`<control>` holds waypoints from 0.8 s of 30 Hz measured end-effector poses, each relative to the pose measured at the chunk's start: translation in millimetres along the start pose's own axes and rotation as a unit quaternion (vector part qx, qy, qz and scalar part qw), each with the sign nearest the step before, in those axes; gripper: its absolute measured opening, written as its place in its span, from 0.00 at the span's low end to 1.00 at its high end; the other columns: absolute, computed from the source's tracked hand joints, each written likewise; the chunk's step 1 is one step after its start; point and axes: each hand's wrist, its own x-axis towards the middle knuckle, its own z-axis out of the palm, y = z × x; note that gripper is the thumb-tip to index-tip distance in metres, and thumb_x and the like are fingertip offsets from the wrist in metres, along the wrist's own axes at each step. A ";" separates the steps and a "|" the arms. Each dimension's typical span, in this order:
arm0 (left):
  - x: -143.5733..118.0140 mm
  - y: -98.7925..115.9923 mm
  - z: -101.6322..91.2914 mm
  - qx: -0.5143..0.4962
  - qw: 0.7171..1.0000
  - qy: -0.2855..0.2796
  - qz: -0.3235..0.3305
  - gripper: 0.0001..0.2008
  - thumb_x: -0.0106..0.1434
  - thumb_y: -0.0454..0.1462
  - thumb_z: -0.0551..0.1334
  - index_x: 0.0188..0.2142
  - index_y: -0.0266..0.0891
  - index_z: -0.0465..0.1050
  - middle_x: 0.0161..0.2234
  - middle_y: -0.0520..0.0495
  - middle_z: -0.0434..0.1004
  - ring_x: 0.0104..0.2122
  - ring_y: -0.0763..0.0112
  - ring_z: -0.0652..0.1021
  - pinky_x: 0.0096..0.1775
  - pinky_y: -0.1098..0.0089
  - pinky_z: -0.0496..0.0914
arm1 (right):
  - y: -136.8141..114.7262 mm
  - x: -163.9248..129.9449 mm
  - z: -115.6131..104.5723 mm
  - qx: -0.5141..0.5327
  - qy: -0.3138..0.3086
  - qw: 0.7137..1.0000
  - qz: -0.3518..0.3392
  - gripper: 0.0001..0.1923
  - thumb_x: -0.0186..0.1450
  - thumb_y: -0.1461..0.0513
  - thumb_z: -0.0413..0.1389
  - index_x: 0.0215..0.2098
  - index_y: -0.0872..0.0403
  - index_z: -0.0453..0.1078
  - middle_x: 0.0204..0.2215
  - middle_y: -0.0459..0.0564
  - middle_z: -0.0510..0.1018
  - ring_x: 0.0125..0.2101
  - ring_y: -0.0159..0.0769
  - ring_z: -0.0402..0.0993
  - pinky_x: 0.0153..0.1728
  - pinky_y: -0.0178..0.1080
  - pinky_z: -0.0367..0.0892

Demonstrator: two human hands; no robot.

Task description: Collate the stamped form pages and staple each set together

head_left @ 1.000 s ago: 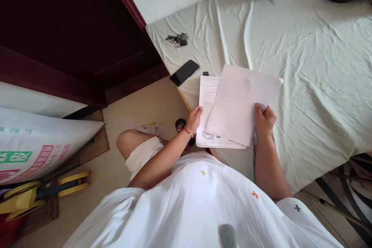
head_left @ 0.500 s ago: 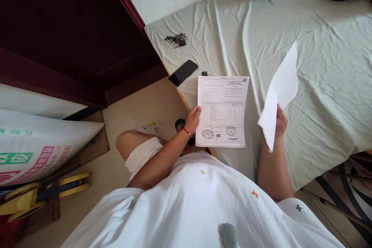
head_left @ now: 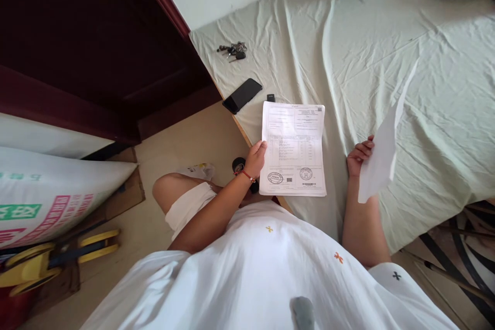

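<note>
A printed document (head_left: 293,149) with stamps near its bottom lies on the pale green bed sheet (head_left: 348,51). My left hand (head_left: 257,157) pinches its left edge. My right hand (head_left: 359,156) holds a blank white sheet of paper (head_left: 381,157), turned nearly edge-on, to the right of the document and above the bed.
A black phone (head_left: 243,95) lies at the bed's edge, a small black item (head_left: 271,97) beside it, and a bunch of keys (head_left: 232,51) farther back. A dark wooden door (head_left: 96,46) stands left. A printed sack (head_left: 50,191) and a yellow tool (head_left: 46,260) lie on the floor.
My right hand lifted the blank sheet off the printed document and swung it to the right, turning it edge-on. My left hand stayed on the document's edge.
</note>
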 end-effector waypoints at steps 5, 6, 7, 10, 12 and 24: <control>-2.1 4.7 1.9 -0.004 1.000 -0.001 0.001 0.29 0.58 0.61 0.65 0.40 0.38 0.78 0.38 0.44 0.84 0.39 0.61 0.81 0.44 0.62 0.74 | -1.1 -8.4 9.2 0.322 0.034 0.944 0.069 0.14 0.68 0.64 0.51 0.46 0.43 0.74 0.25 0.43 0.74 0.19 0.28 0.66 0.13 0.31 0.65; -2.4 5.6 2.3 -0.004 1.000 -0.001 0.000 0.29 0.58 0.62 0.65 0.40 0.38 0.77 0.38 0.44 0.84 0.38 0.61 0.81 0.44 0.62 0.74 | -2.2 -10.8 11.6 0.390 0.039 0.915 0.092 0.16 0.68 0.64 0.49 0.49 0.41 0.73 0.26 0.45 0.75 0.19 0.31 0.66 0.13 0.34 0.65; -2.7 6.5 2.7 -0.003 1.000 0.000 -0.001 0.29 0.58 0.62 0.65 0.39 0.38 0.77 0.38 0.44 0.84 0.38 0.61 0.81 0.44 0.62 0.74 | -3.4 -13.0 13.7 0.449 0.040 0.886 0.114 0.19 0.69 0.63 0.49 0.53 0.39 0.72 0.28 0.48 0.76 0.20 0.34 0.66 0.14 0.37 0.65; -3.1 7.9 3.5 0.003 1.000 0.002 -0.001 0.29 0.58 0.62 0.65 0.38 0.38 0.77 0.36 0.44 0.84 0.38 0.60 0.81 0.43 0.62 0.74 | -6.4 -18.3 18.2 0.537 0.028 0.829 0.151 0.24 0.69 0.61 0.49 0.62 0.35 0.67 0.30 0.51 0.77 0.21 0.39 0.65 0.14 0.43 0.64; -3.0 7.9 3.7 0.005 1.000 0.002 0.000 0.29 0.58 0.62 0.65 0.38 0.38 0.77 0.37 0.44 0.84 0.38 0.60 0.81 0.43 0.62 0.73 | -7.0 -19.4 19.5 0.536 0.029 0.832 0.144 0.25 0.70 0.60 0.49 0.64 0.36 0.64 0.29 0.51 0.76 0.21 0.39 0.64 0.13 0.43 0.64; -1.1 1.1 0.9 -0.010 1.000 -0.002 0.001 0.27 0.60 0.60 0.65 0.41 0.39 0.78 0.39 0.44 0.84 0.41 0.59 0.82 0.46 0.62 0.74 | -0.3 -9.4 16.4 0.105 0.056 0.993 0.006 0.10 0.67 0.63 0.51 0.38 0.46 0.74 0.25 0.45 0.71 0.19 0.29 0.55 0.14 0.33 0.61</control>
